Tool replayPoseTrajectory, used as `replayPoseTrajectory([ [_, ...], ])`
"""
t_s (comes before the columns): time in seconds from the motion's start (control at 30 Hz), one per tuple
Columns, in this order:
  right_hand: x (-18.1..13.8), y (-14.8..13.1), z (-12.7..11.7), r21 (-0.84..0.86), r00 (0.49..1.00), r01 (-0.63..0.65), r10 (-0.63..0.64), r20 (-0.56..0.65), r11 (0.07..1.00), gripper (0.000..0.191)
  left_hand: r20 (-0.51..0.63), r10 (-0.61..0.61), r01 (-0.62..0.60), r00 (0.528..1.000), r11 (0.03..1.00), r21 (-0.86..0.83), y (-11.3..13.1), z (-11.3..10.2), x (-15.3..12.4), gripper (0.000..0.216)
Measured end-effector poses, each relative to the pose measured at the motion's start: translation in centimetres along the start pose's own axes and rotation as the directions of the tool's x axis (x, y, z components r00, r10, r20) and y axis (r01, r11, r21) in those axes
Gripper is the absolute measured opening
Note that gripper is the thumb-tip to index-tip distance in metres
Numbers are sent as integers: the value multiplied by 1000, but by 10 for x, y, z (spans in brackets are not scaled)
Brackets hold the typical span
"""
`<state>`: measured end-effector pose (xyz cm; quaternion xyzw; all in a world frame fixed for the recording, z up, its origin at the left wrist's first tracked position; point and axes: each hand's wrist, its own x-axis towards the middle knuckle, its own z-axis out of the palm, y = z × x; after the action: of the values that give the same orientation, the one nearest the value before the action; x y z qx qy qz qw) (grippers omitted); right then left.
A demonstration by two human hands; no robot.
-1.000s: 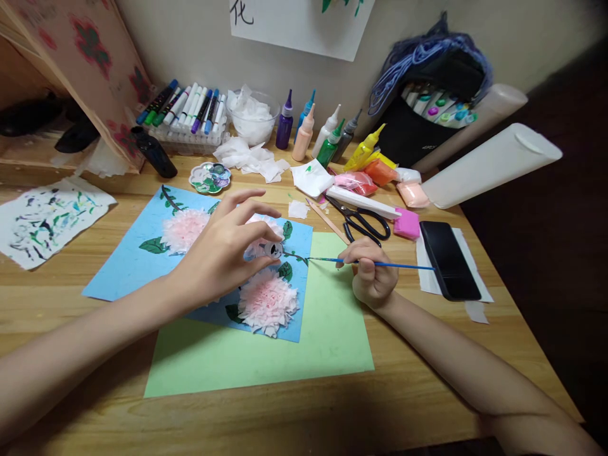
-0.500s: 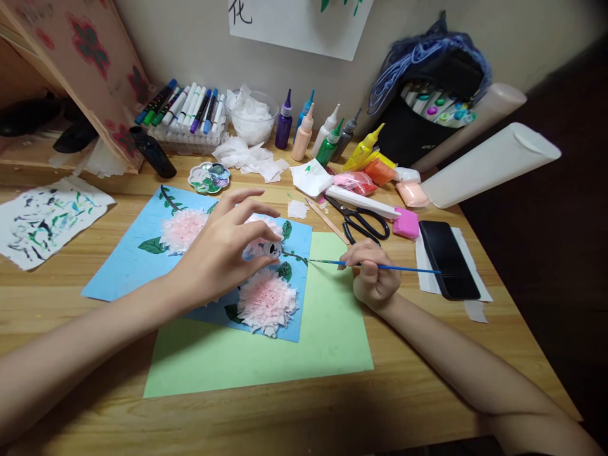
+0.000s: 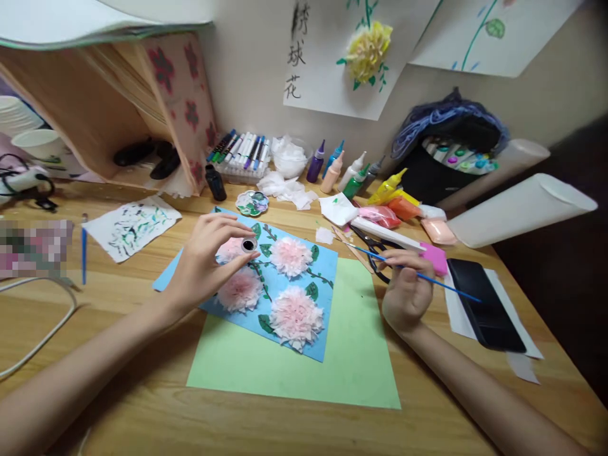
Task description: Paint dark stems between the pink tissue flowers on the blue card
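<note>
My left hand (image 3: 205,261) pinches a small round cap or pot with a dark centre (image 3: 248,244) above the blue paper (image 3: 327,266). That blue sheet carries several pink tissue flowers (image 3: 291,256) with painted green leaves and stems, and it lies on a green sheet (image 3: 342,361). My right hand (image 3: 405,288) is closed on a thin blue paintbrush (image 3: 446,286). The brush tip points left over the black scissors (image 3: 375,248), away from the blue paper.
Paint bottles (image 3: 335,171), a marker tray (image 3: 242,152), a tissue bowl (image 3: 289,157) and a small palette (image 3: 252,203) line the back of the wooden desk. A black phone (image 3: 484,303) lies right. A paint-smeared paper (image 3: 135,226) and a white cable (image 3: 42,329) lie left.
The camera has swung up and left. My left hand has drawn left with the small cap. My right hand has lifted the brush off the blue paper, toward the scissors.
</note>
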<state>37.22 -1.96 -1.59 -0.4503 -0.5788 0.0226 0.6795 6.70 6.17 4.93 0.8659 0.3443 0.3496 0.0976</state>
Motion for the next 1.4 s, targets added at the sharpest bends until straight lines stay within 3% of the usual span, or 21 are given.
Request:
replayPoseTrajectory([
  [0.13, 37, -32, 28, 219, 999, -18, 24, -22, 975, 19, -15, -30, 30, 999, 1000, 0, -8, -7, -24, 20],
  [0.3, 74, -81, 82, 351, 947, 191, -266, 181, 917, 24, -46, -54, 53, 997, 998, -39, -9, -11, -38, 16],
  [0.5, 64, -98, 123, 386, 856, 140, -307, 416, 912, 22, -43, -90, 86, 995, 993, -87, -7, -17, -44, 16],
  [0.63, 52, -96, 130, 360, 741, 167, -358, 568, 918, 22, -31, -107, 104, 994, 991, -90, -6, -19, -46, 20],
  [0.83, 42, -96, 137, 366, 656, 255, -439, 614, 895, 22, -53, -75, 72, 996, 995, -64, -3, -20, -47, 19],
  [1.3, 39, -96, 135, 344, 679, 269, -431, 594, 899, 22, -54, -61, 60, 997, 998, -25, 1, -19, -48, 14],
  [1.4, 41, -95, 127, 360, 742, 227, -400, 538, 905, 23, -47, -63, 62, 997, 998, -22, 1, -20, -48, 14],
])
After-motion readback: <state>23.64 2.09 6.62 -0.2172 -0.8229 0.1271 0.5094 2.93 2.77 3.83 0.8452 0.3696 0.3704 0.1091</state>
